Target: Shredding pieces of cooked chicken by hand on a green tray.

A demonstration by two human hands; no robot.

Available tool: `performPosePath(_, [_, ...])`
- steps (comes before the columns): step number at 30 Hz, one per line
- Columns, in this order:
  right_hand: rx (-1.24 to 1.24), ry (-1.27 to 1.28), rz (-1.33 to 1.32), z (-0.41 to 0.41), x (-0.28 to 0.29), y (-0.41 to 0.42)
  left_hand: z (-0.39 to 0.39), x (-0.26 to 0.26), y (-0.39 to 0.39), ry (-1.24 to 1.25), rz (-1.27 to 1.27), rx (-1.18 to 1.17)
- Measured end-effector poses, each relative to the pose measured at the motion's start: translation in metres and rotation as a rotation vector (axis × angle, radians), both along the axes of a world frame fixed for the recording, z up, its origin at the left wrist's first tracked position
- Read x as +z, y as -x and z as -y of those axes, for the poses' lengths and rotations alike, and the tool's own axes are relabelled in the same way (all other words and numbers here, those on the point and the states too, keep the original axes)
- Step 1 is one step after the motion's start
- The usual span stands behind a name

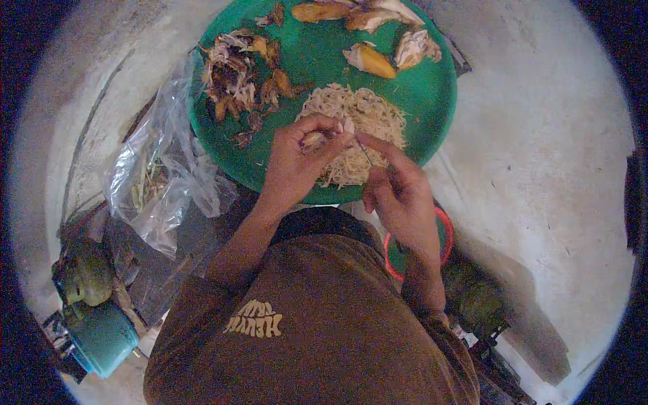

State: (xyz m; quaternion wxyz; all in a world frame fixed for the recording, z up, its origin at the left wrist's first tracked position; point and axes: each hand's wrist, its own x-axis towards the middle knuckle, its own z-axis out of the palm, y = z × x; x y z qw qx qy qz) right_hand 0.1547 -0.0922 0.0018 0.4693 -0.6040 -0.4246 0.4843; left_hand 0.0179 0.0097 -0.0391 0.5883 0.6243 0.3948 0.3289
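My left hand (304, 157) holds a piece of pale meat (315, 140) in its curled fingers, part of it showing between thumb and forefinger. My right hand (397, 187) grips a thin pointed tool (363, 153), perhaps a small knife; its tip end is close to the meat. Both hands are above a heap of shredded meat (377, 114) on a round green tray (314, 61). Bones and skin scraps (235, 76) lie in a pile at the tray's left. Larger pieces of cooked poultry (372, 61) rest at its upper right.
A clear plastic bag (157, 187) with some contents lies left of the tray. A red-rimmed container (449, 233) is beneath my right forearm. At the lower left stands a light-blue plastic container (104, 334), near a dark greenish object (83, 273). Pale floor (536, 152) surrounds these.
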Motion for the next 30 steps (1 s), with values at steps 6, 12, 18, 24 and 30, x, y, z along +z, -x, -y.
performPosePath(6, [-0.195, 0.051, 0.012, -0.002, -0.006, -0.038, -0.003, 0.000, 0.009, 0.126, 0.007, 0.012])
performPosePath(12, [0.076, 0.023, -0.032, -0.002, 0.000, -0.009, 0.004, 0.001, 0.004, 0.046, 0.066, 0.043])
performPosePath(18, [0.047, 0.023, -0.038, -0.007, -0.001, -0.001, 0.001, 0.001, 0.003, -0.074, -0.012, 0.023])
performPosePath(24, [-0.122, -0.018, -0.033, -0.002, 0.002, -0.016, -0.002, -0.009, 0.010, -0.041, -0.073, 0.043])
performPosePath(30, [-0.011, 0.049, -0.065, -0.002, 0.005, 0.001, 0.003, 0.004, 0.003, 0.016, -0.018, 0.041])
